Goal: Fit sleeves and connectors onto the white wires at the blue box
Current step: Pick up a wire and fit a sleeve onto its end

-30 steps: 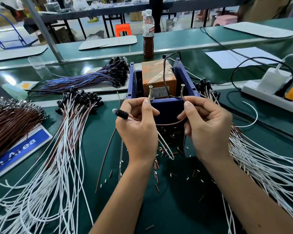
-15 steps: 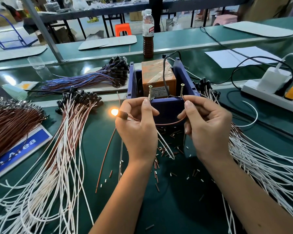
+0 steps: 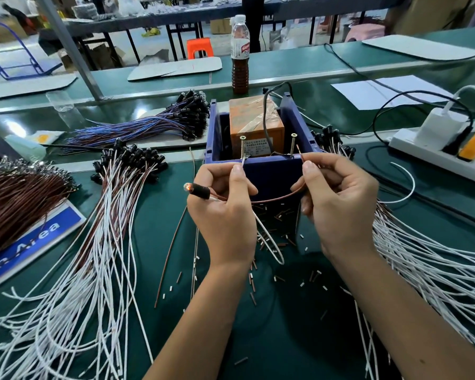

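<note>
Pinching a thin white wire [image 3: 243, 162] between thumb and forefinger, the left hand [image 3: 225, 215] held its end up at the near rim of the blue box [image 3: 272, 171], beside the left of two upright brass screws [image 3: 242, 146]. A black sleeved lamp [image 3: 198, 191] with a small glowing tip stuck out past that hand's knuckles. The right hand [image 3: 337, 204], curled and apart from the left, gripped a slim brown wire [image 3: 279, 198] that sagged in a smooth arc between both hands in front of the box. Inside the box sat an orange, tape-wrapped block [image 3: 254, 120]. Short cut sleeve bits [image 3: 274, 215] littered the green mat [image 3: 299, 338] below the box; loose bundles of glossy white wires [image 3: 80, 270] fanned out on either side of it
</note>
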A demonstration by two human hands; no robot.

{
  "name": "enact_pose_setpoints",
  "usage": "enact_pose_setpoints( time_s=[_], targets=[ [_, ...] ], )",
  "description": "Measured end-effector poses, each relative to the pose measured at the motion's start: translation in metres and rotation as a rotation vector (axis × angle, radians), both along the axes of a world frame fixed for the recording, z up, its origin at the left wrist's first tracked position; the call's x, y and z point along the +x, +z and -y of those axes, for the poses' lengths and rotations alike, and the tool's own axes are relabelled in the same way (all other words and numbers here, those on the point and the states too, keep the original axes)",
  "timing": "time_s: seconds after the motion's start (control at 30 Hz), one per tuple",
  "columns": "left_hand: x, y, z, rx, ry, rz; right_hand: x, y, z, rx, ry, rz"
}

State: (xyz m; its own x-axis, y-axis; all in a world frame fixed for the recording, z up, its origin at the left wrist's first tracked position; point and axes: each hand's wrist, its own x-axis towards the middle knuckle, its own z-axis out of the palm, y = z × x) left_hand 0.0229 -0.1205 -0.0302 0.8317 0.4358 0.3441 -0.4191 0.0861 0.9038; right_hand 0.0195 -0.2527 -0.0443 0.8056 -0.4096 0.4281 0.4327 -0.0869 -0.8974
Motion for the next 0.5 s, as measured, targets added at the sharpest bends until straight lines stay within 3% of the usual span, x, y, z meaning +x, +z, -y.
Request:
enact_pose_setpoints(
  time_s=[0.2,0.33,0.47,0.5],
  targets=[
    [-0.01,0.022,0.028,-0.054,-0.281,0.012,-0.014,0.024,0.046,0.013,0.0,-0.09],
    [-0.004,0.046,0.056,-0.1,-0.444,-0.025,-0.036,0.066,0.106,-0.042,-0.236,-0.004],
    [0.009,0.072,0.093,0.054,-0.548,-0.015,-0.049,0.106,0.148,-0.438,-0.25,0.092],
    [0.013,0.077,0.103,0.062,-0.589,-0.047,-0.047,0.111,0.146,-0.494,-0.213,0.029]
  ],
)
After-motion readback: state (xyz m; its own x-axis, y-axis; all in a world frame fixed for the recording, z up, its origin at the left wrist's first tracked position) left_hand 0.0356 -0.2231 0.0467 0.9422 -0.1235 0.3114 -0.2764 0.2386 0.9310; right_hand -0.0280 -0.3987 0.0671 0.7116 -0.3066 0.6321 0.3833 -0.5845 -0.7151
